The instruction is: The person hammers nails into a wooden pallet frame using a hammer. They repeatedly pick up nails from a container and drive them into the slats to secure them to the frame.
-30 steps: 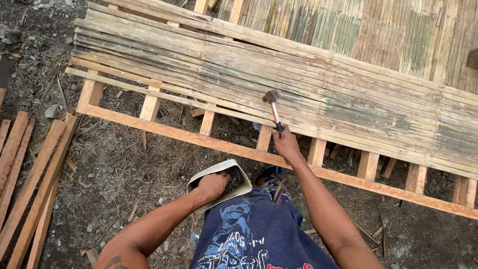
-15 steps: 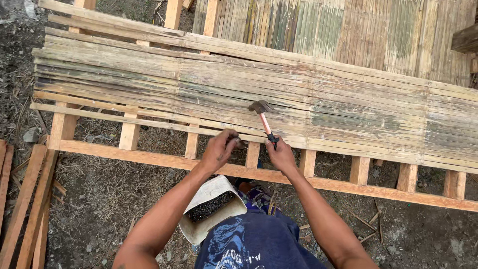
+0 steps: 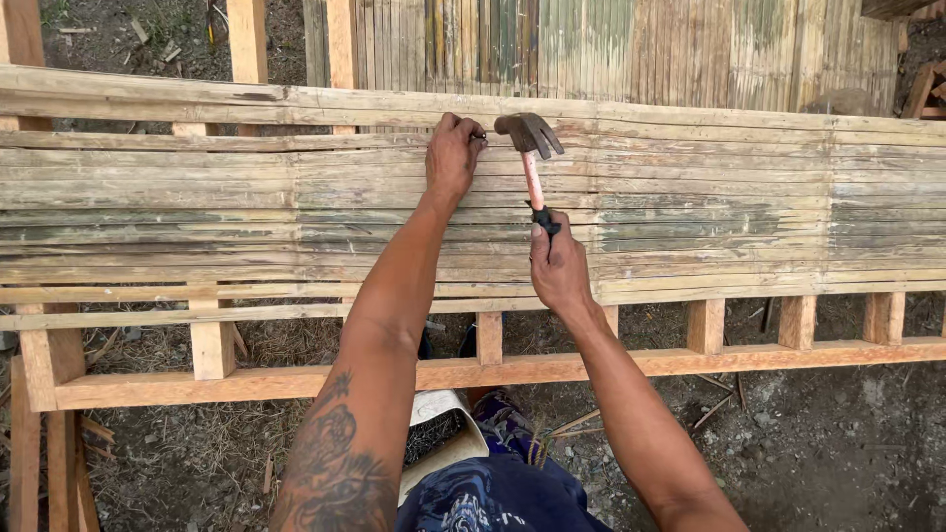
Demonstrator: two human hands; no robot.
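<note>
My left hand [image 3: 452, 155] rests on the flattened bamboo slats [image 3: 246, 212], pinching a small nail [image 3: 480, 135] upright near the far edge. Just right of it, my right hand [image 3: 559, 266] grips the pinkish handle of a claw hammer [image 3: 529, 148], whose metal head hangs close beside the nail. The slats lie across an orange-brown wooden frame [image 3: 493, 372] with cross rungs.
A white container [image 3: 445, 433] sits on the ground by my knees, under the frame's near rail. Loose timber strips [image 3: 39, 463] lie at the left. A bamboo panel [image 3: 611, 44] stands behind, on dirt ground strewn with straw.
Both hands moved from the frame's near edge farther up onto the slats. The left hand left the white container and now holds a nail; the hammer head has come beside it.
</note>
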